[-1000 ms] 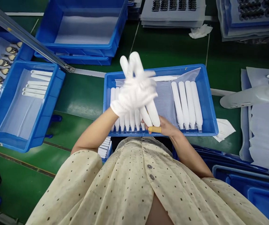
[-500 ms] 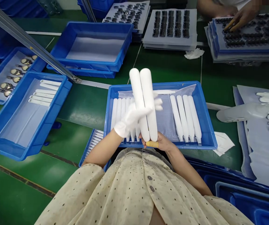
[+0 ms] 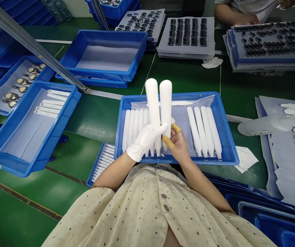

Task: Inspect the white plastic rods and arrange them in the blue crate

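Note:
My left hand (image 3: 144,142), in a white glove, is closed around the lower part of a white tapered rod (image 3: 152,109). My right hand (image 3: 178,145), bare with yellow finger cots, pinches a second white tapered rod (image 3: 166,106). The two rods stand almost upright in a narrow V above a blue plastic tray (image 3: 174,160), their tips apart and their lower ends close together. Inside the tray, on a clear plastic sheet (image 3: 180,120), lie a left row of similar rods (image 3: 134,128) and a right row (image 3: 204,130).
A blue crate of white strips (image 3: 43,137) and a tray of metal parts (image 3: 21,82) stand at left. Stacked sheets of black parts (image 3: 188,34) lie ahead, where a co-worker's hand (image 3: 245,20) rests. White pieces on sheets (image 3: 291,137) lie at right.
The two rods have dropped lower and moved from side by side to a V. My hands are steadier and no longer blurred. The view has tilted farther forward.

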The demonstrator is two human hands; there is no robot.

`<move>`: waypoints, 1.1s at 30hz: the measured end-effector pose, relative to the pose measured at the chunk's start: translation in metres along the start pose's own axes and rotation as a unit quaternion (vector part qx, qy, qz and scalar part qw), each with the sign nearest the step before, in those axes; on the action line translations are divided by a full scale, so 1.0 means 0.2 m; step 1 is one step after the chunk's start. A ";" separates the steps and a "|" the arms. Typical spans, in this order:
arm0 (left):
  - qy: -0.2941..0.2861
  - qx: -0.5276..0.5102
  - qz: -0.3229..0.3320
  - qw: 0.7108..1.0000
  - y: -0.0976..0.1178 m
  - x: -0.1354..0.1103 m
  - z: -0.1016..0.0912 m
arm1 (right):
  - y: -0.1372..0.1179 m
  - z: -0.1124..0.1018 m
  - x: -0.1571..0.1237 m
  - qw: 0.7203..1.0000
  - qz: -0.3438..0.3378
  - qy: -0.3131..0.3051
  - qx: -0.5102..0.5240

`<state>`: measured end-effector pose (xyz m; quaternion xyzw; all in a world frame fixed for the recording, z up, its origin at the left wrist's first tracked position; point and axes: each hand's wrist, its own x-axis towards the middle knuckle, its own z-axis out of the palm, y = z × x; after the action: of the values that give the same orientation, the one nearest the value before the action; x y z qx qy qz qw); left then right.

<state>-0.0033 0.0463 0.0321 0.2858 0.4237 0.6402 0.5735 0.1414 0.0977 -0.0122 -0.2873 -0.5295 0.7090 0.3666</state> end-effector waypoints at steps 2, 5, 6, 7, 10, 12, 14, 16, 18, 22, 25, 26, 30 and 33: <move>0.054 0.003 0.059 0.997 0.01 0.02 -0.01 | -0.02 0.03 0.00 0.999 -0.004 0.032 0.020; 0.112 -0.025 0.094 0.989 0.03 0.01 -0.04 | -0.06 0.03 0.01 0.992 0.064 0.014 0.106; 0.112 -0.046 0.076 0.990 0.04 0.01 -0.04 | -0.07 0.03 0.01 0.984 0.100 -0.002 0.144; 0.102 -0.069 0.050 0.991 0.04 -0.01 -0.04 | -0.08 0.03 0.01 0.975 0.132 -0.019 0.180; 0.051 -0.119 -0.010 0.991 0.05 -0.04 -0.03 | -0.09 0.05 0.02 0.949 0.180 -0.039 0.255; 0.037 -0.135 -0.012 0.990 0.06 -0.06 -0.02 | -0.09 0.07 0.02 0.943 0.182 -0.040 0.276; 0.035 -0.148 -0.012 0.988 0.06 -0.07 -0.03 | -0.08 0.08 0.02 0.945 0.176 -0.044 0.272; 0.036 -0.156 -0.018 0.987 0.06 -0.07 -0.04 | -0.08 0.08 0.02 0.950 0.174 -0.048 0.254; 0.039 -0.163 -0.026 0.986 0.07 -0.06 -0.05 | -0.08 0.08 0.02 0.953 0.175 -0.052 0.242; 0.054 -0.178 -0.050 0.981 0.08 -0.05 -0.06 | -0.08 0.08 0.03 0.958 0.166 -0.076 0.221; 0.059 -0.193 -0.081 0.976 0.07 -0.04 -0.07 | -0.07 0.08 0.05 0.965 0.158 -0.095 0.189; 0.061 -0.198 -0.091 0.974 0.07 -0.04 -0.08 | -0.07 0.09 0.05 0.966 0.155 -0.094 0.185; 0.087 -0.217 -0.092 0.968 0.06 -0.03 -0.10 | -0.06 0.10 0.07 0.970 0.134 -0.067 0.189; 0.100 -0.197 -0.092 0.971 0.06 -0.02 -0.12 | -0.05 0.10 0.08 0.978 0.123 -0.073 0.151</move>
<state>-0.0287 0.0377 0.0319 0.0615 0.3692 0.6806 0.6298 0.1187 0.1023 0.0031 -0.2389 -0.4028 0.8394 0.2757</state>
